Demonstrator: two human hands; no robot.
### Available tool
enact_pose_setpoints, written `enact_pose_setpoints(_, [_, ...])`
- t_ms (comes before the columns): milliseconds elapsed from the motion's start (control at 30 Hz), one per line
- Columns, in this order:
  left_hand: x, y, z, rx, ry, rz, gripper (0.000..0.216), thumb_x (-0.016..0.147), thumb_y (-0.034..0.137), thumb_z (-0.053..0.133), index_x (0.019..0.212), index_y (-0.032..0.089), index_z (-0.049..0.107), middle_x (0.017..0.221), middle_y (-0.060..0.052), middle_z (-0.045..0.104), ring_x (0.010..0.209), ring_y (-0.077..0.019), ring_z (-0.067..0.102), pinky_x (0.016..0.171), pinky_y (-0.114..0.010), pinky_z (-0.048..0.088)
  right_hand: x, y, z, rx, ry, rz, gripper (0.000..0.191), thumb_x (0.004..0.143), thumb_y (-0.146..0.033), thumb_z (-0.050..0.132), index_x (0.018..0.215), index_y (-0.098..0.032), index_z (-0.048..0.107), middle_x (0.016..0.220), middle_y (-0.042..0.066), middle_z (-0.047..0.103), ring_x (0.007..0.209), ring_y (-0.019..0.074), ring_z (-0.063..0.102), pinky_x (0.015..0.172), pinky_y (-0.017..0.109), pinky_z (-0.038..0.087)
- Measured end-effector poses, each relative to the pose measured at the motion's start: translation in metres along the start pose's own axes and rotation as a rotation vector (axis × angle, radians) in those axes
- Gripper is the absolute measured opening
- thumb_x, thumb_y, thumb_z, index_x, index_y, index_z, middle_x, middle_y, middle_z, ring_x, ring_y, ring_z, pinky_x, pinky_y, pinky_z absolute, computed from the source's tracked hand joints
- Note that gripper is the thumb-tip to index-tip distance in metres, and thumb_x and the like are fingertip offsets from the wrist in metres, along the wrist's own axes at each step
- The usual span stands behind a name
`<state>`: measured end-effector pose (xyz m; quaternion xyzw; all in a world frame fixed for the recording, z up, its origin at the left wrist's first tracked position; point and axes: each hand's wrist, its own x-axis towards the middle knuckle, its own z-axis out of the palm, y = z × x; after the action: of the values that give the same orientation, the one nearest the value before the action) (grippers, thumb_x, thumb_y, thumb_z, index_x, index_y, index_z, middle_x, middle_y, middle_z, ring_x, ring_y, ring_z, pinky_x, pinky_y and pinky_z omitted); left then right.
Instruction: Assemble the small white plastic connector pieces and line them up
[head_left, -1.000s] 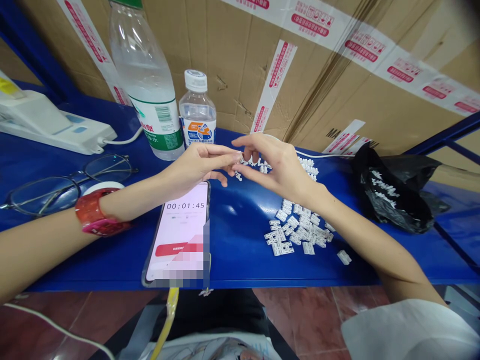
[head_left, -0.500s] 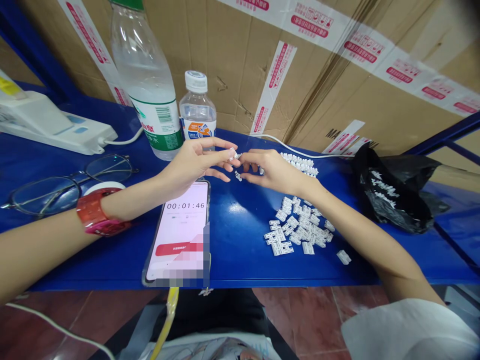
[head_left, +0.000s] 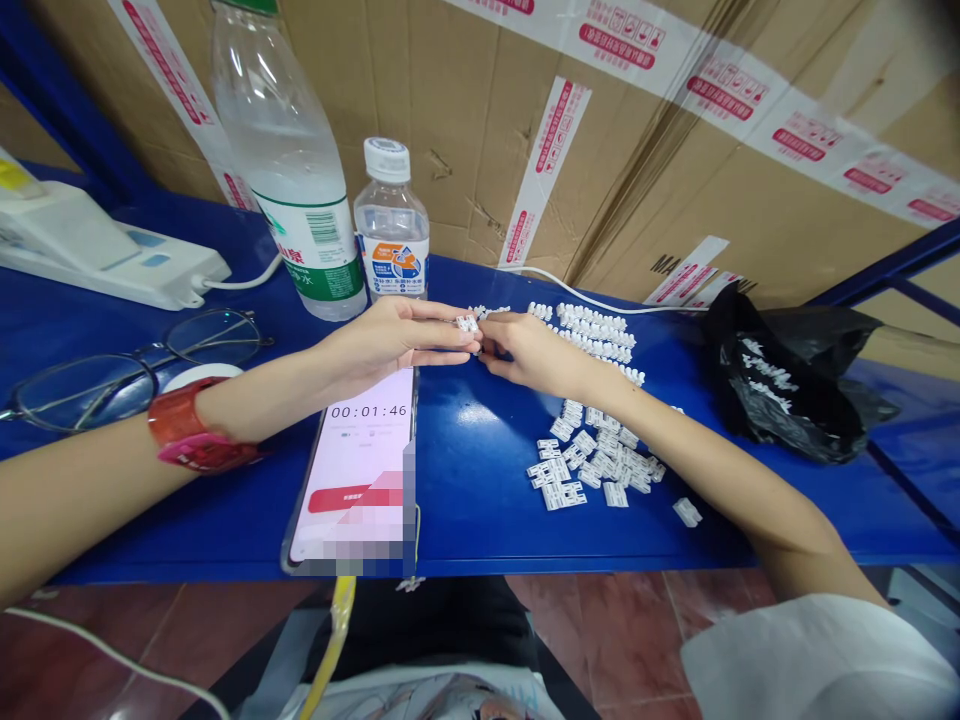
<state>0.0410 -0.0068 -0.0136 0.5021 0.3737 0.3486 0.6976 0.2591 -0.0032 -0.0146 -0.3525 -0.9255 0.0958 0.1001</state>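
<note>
Hands: right hand [head_left: 536,350] sits lower than a second ago, its spread fingers now curled in close by the left hand [head_left: 386,335].
Left grip: narrow; I see thumb and fingers pinching one white clip [head_left: 468,325] over the table [head_left: 480,520].
Right grip: fingers bent and bunched; I cannot tell whether they hold anything.
Slip risk: the clip is small and probably slick, so an uneven pinch could shoot it among the loose ones.
Sweep risk: dropping the right forearm could, I judge, scatter the rows [head_left: 596,320] or drag the pile [head_left: 615,465].
Bottle risk: left knuckles lie in front of the small bottle [head_left: 390,255]; a backward jab might tip it.
Clip: flat, blocky, slotted, apparently plastic.
Rows: knobbly white ridges, side by side.
Pile: flat pieces, jumbled and overlapping.
Bag [head_left: 817,410]: black, thin, crinkled film, white pieces inside.
Table: smooth, glossy blue.
</note>
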Motion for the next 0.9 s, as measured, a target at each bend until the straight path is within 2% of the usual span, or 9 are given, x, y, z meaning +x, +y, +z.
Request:
enact_pose_setpoints(100, [-0.001,0.0,0.0,0.013,0.017,-0.003,0.016,0.08,0.014,0.087,0.096,0.018,0.086,0.095,-0.008,0.086,0.093,-0.0186,0.08,0.095,-0.03,0.064,-0.001,0.0,0.001,0.043,0.0,-0.016,0.015,0.088,-0.007,0.05,0.085,-0.021,0.045,0.087,0.004,0.057,0.077,0.0168,0.05,0.077,0.03,0.041])
enact_pose_setpoints(233, [0.0,-0.001,-0.001,0.049,0.029,0.01,0.015,0.079,0.017,0.088,0.094,0.018,0.086,0.095,-0.009,0.085,0.093,-0.0216,0.08,0.098,-0.038,0.064,-0.002,-0.001,-0.003,0.105,0.017,0.022,0.022,0.081,-0.007,0.054,0.083,-0.024,0.04,0.08,-0.001,0.053,0.07,0.0144,0.048,0.072,0.029,0.039])
enact_pose_setpoints(367, [0.001,-0.003,-0.001,0.048,0.012,0.021,0.02,0.075,0.021,0.091,0.095,0.02,0.087,0.095,-0.009,0.085,0.095,-0.0231,0.079,0.096,-0.041,0.065,-0.003,-0.003,-0.017,0.145,0.118,0.096,0.019,0.078,-0.009,0.055,0.084,-0.023,0.044,0.077,-0.003,0.055,0.068,0.0129,0.048,0.068,0.028,0.038])
enact_pose_setpoints(500, [-0.002,-0.003,0.003,0.081,0.049,0.046,0.024,0.072,0.022,0.093,0.095,0.019,0.087,0.086,-0.007,0.083,0.087,-0.021,0.077,0.088,-0.039,0.067,-0.006,-0.005,-0.03,0.225,0.167,0.119,0.013,0.079,-0.01,0.057,0.081,-0.021,0.05,0.071,-0.005,0.055,0.064,0.0107,0.048,0.065,0.026,0.04])
enact_pose_setpoints(600, [-0.004,-0.003,0.005,0.083,0.056,0.072,0.03,0.067,0.026,0.096,0.094,0.018,0.087,0.087,-0.008,0.083,0.085,-0.0205,0.076,0.084,-0.037,0.068,-0.007,-0.01,-0.035,0.311,0.182,0.109,0.003,0.087,-0.016,0.06,0.088,-0.018,0.06,0.077,-0.001,0.067,0.07,0.0114,0.059,0.07,0.026,0.046])
enact_pose_setpoints(767, [-0.004,-0.002,0.006,0.097,0.046,0.077,0.029,0.065,0.03,0.098,0.089,0.018,0.087,0.096,-0.009,0.083,0.089,-0.0215,0.075,0.086,-0.039,0.068,-0.007,-0.019,-0.034,0.404,0.301,0.171,0.015,0.092,-0.031,0.067,0.087,-0.016,0.069,0.083,0.004,0.076,0.075,0.0136,0.068,0.072,0.028,0.053])
enact_pose_setpoints(900, [-0.004,-0.002,0.006,0.105,0.052,0.09,0.03,0.066,0.03,0.098,0.091,0.017,0.087,0.096,-0.009,0.084,0.089,-0.0215,0.076,0.086,-0.038,0.068,-0.006,-0.019,-0.03,0.482,0.316,0.172,0.014,0.092,-0.027,0.069,0.094,-0.014,0.075,0.089,0.006,0.08,0.082,0.0149,0.073,0.076,0.028,0.056])
